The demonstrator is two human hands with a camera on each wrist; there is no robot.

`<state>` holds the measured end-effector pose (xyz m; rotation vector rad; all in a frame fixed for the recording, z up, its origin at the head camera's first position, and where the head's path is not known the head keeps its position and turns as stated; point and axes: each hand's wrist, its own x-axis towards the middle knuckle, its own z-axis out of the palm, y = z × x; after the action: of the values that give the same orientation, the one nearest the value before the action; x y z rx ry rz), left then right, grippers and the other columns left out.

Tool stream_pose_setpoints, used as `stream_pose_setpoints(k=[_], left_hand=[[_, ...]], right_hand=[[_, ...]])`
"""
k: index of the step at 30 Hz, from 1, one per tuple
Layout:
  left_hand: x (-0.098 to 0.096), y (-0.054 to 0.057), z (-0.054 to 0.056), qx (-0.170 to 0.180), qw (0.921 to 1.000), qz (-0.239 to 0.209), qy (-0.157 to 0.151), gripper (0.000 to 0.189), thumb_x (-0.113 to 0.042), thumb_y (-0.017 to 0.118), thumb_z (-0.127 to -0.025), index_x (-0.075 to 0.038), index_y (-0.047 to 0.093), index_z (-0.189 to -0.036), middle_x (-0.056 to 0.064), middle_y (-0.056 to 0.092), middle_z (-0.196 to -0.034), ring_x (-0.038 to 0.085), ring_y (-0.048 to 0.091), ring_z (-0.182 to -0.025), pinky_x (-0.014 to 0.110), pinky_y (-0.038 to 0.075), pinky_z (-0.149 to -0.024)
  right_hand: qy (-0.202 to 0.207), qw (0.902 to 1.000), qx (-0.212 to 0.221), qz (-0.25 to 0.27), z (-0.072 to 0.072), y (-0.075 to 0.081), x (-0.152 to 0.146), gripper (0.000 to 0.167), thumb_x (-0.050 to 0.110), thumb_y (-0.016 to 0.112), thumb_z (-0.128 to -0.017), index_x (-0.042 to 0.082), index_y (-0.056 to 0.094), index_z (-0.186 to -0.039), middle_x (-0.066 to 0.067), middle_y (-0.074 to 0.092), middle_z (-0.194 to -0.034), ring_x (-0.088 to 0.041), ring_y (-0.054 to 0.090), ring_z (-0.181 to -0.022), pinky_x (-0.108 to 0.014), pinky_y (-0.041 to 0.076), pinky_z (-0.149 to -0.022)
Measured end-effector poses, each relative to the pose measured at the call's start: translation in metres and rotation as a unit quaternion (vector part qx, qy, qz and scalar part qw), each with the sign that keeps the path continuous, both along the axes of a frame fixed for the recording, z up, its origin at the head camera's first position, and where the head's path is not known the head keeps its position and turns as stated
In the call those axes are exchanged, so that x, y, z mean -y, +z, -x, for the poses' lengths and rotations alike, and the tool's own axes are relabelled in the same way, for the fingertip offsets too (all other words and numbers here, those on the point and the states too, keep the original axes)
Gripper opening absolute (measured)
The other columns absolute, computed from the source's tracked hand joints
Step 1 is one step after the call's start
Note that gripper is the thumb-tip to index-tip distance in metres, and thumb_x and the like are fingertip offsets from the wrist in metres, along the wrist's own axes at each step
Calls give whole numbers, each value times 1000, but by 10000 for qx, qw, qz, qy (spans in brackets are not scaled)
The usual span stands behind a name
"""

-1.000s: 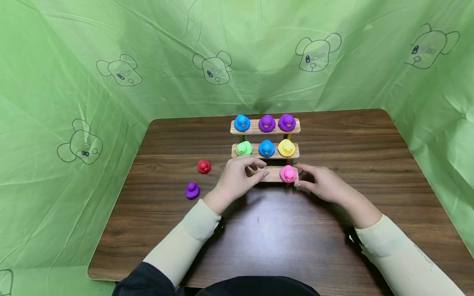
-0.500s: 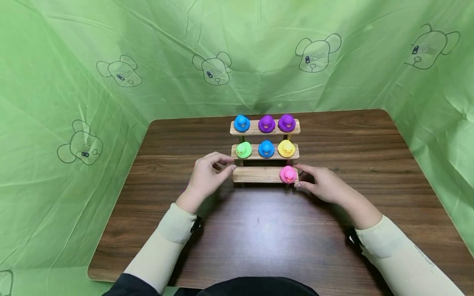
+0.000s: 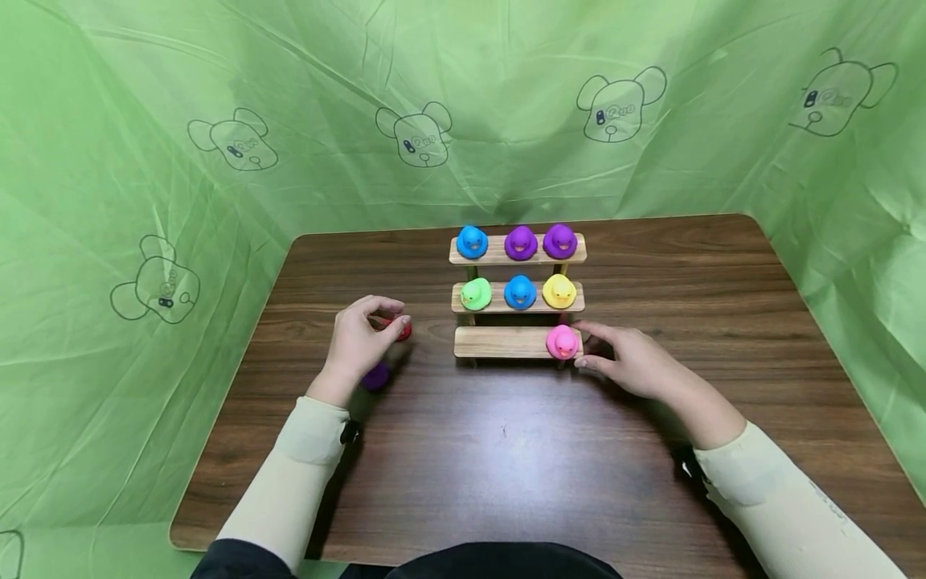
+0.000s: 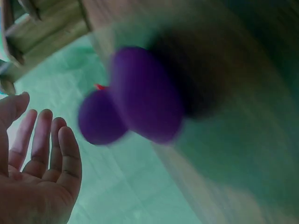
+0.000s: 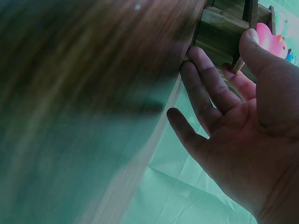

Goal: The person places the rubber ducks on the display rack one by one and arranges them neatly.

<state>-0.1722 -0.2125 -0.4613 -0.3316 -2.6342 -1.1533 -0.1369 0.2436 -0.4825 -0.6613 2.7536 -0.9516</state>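
Observation:
In the head view my left hand reaches over a red rubber duck, thumb and forefinger to either side, partly hiding it. Contact there cannot be made out. The left wrist view shows its fingers spread and relaxed. A purple rubber duck lies beside that hand, partly covered by it, and looms blurred in the left wrist view. At the right end of the wooden three-step rack, my right hand holds the lowest shelf between thumb and forefinger, beside a pink rubber duck.
The middle shelf bears a green duck, a blue duck and a yellow duck. On the top shelf stand another blue duck and two purple ducks. Green cloth hangs behind the brown table.
My left hand has moved left, from above the lowest shelf to the red duck, and now covers part of the purple one. The right hand and the rack have stayed in place.

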Motion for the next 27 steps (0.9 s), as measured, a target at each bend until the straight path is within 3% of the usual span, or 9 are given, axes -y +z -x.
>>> stream_pose_setpoints(k=[6, 14, 21, 27], left_hand=[[18, -12, 8, 600, 9980, 193, -77, 29, -14, 87, -88, -7, 77, -114, 11, 73, -107, 26, 76, -86, 42, 63, -77], [25, -16, 14, 840, 9946, 607, 44, 35, -26, 92, -84, -14, 77, -113, 7, 73, -109, 26, 73, -99, 44, 56, -80], [25, -18, 16, 1142, 9886, 980, 46, 38, -32, 92, -83, -16, 77, -114, 7, 73, -107, 28, 69, -100, 46, 51, -87], [24, -18, 17, 1241, 9869, 1034, 40, 37, -29, 92, -83, -14, 78, -113, 6, 72, -106, 29, 69, -99, 47, 51, -86]], right_hand=[[-7, 10000, 6, -5, 0, 1, -1, 61, 28, 79, -97, 8, 56, -149, 2, 76, -101, -24, 72, -101, -53, 55, -94], [11, 10000, -37, 5, 0, 0, -1, 60, 28, 79, -96, 8, 56, -149, 1, 76, -101, -25, 73, -100, -53, 55, -93], [16, 10000, -12, 5, 0, 0, 0, 60, 28, 79, -97, 8, 56, -149, 1, 76, -101, -24, 72, -100, -52, 56, -93], [27, 10000, -43, -1, 0, 0, 0, 60, 28, 79, -97, 8, 56, -149, 2, 76, -100, -23, 72, -99, -52, 55, -93]])
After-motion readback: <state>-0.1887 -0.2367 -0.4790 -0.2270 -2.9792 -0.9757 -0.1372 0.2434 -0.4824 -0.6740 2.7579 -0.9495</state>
